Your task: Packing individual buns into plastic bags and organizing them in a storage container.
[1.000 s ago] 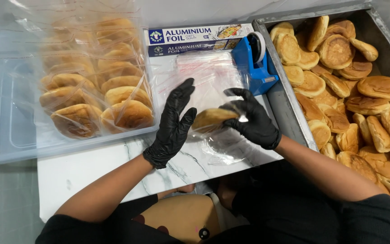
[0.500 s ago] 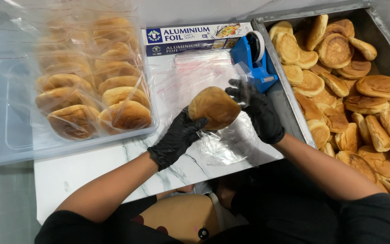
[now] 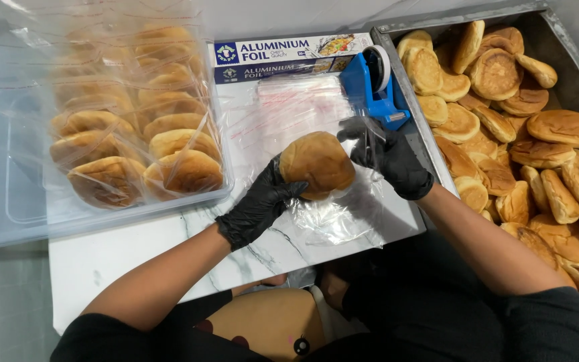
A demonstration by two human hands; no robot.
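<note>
Head view: L hand (image 3: 259, 204), black glove, grip closed round a golden bun (image 3: 316, 164), fingers under and behind it, bun lifted above the white marble worktop (image 3: 122, 258). R hand (image 3: 390, 157), also black-gloved, grip pinched on the edge of a clear plastic bag (image 3: 343, 214) just right of the bun; bag hangs loose and crumpled under the bun, lower part resting on the worktop. Can't tell if bun is inside the bag mouth or just against it.

Behind the hands: stack of flat clear bags (image 3: 289, 107) lying on the worktop, a blue tape dispenser (image 3: 373, 87) just right of it, touching the metal tray's rim. Long foil box (image 3: 289, 57) at the far edge, behind the stack.

Left: clear plastic tub (image 3: 18, 221) w/ bagged buns (image 3: 142, 134) stacked in rows. Right: deep metal tray (image 3: 564, 47) full of loose buns (image 3: 517, 134), piled unevenly, some on edge.
</note>
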